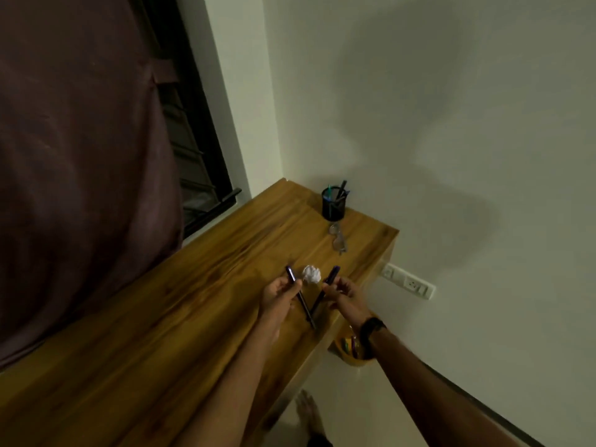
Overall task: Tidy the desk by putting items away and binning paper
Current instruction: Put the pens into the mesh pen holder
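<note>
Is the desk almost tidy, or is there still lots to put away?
Just getting going. Done: a few pens already stand in the black cup. In hand: the left hand holds one pen and the right hand holds another pen. Left: the paper ball still sits on the desk, unbinned, and the glasses lie beside the cup.

The room I'm looking into is dim and warm-toned, the whole picture soft and a little grainy. Broad, faint shadows spread across the wall, with a darker one beside the pen holder. The curtain sinks into murk. Straight edges of the desk bow toward the frame's corners; my forearms look smeared
</note>
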